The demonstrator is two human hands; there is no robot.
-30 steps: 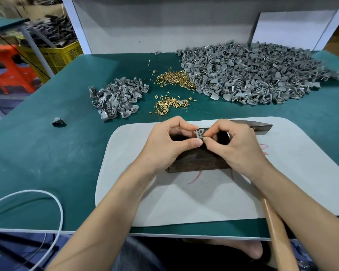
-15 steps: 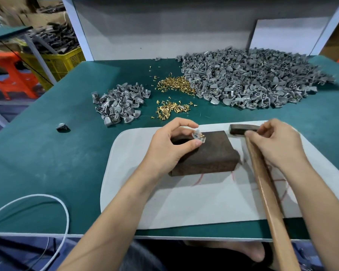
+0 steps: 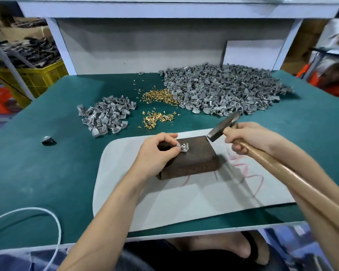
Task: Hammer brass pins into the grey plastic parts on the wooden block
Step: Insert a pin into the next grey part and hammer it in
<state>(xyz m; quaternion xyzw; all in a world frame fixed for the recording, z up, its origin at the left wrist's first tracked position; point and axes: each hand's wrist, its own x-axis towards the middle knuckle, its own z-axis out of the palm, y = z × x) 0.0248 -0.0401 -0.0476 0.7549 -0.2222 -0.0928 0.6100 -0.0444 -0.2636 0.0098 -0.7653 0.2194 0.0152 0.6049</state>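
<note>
On top of the wooden block (image 3: 196, 161), toward its 10 o'clock corner, the grey plastic part (image 3: 182, 149) sits pinched by the left hand (image 3: 157, 153), its pin (image 3: 184, 146) upright. At 2 o'clock, the right hand (image 3: 249, 137) grips the raised hammer (image 3: 221, 128). The blow should land square and light, clear of the fingertips.

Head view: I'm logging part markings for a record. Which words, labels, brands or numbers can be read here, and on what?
No readable text anywhere.
The red marker strokes on the white mat, right of the wooden block: a loose scrawl, no letter or number legible.
The hammer, grey plastic part and yellow crate: no label shows.
</note>
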